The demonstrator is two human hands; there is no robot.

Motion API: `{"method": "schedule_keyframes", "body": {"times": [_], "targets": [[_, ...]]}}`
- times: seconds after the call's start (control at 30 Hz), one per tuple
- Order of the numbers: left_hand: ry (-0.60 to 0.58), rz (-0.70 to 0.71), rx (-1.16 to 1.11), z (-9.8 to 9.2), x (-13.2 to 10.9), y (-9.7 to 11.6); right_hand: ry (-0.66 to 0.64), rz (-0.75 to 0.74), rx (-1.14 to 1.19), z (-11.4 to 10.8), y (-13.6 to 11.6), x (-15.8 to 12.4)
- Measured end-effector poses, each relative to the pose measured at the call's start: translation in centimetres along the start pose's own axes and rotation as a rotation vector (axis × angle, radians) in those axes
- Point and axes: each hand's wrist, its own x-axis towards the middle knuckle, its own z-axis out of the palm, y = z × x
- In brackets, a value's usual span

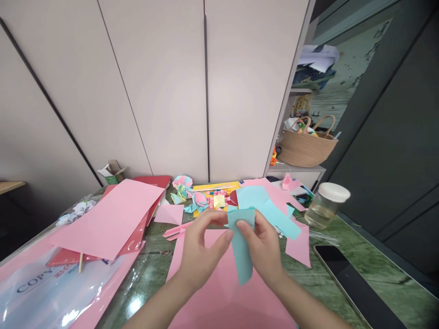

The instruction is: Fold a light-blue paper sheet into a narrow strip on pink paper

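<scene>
A strip of light blue paper [243,256], folded or rolled over at its top edge, is held up in front of me. My right hand [265,244] grips its right side, with the thumb pressed on the front face and the fingers behind. My left hand [202,246] is at the paper's left edge, the thumb at that edge and the fingers curled toward the back of the top, their tips partly hidden. Below both hands a large pink sheet [219,301] lies on the green marbled table [154,283].
Pink sheets [113,219] and a plastic paper pack [68,283] lie left. Paper flowers [185,189], a yellow sheet [202,187] with small beads, and blue offcuts [254,198] sit behind. A lidded jar [324,208] and a phone [356,283] stand and lie right.
</scene>
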Motion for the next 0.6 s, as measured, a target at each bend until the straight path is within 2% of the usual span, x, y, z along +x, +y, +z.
{"method": "schedule_keyframes", "body": {"times": [0.07,0.17,0.37,0.6], "targets": [[0.109,-0.056,-0.011,-0.09,0.13,0.34,-0.013,-0.029,-0.056,0.21,0.16,-0.27],[0.181,-0.109,-0.064,-0.01,0.11,0.60,-0.006,-0.063,-0.107,0.34,0.27,-0.57],[0.179,-0.184,-0.158,-0.12,-0.05,0.59,-0.019,-0.138,-0.117,0.03,0.12,-0.68],[0.197,-0.193,-0.135,-0.10,0.00,0.84,-0.014,-0.185,-0.121,-0.05,0.04,-0.52]]}}
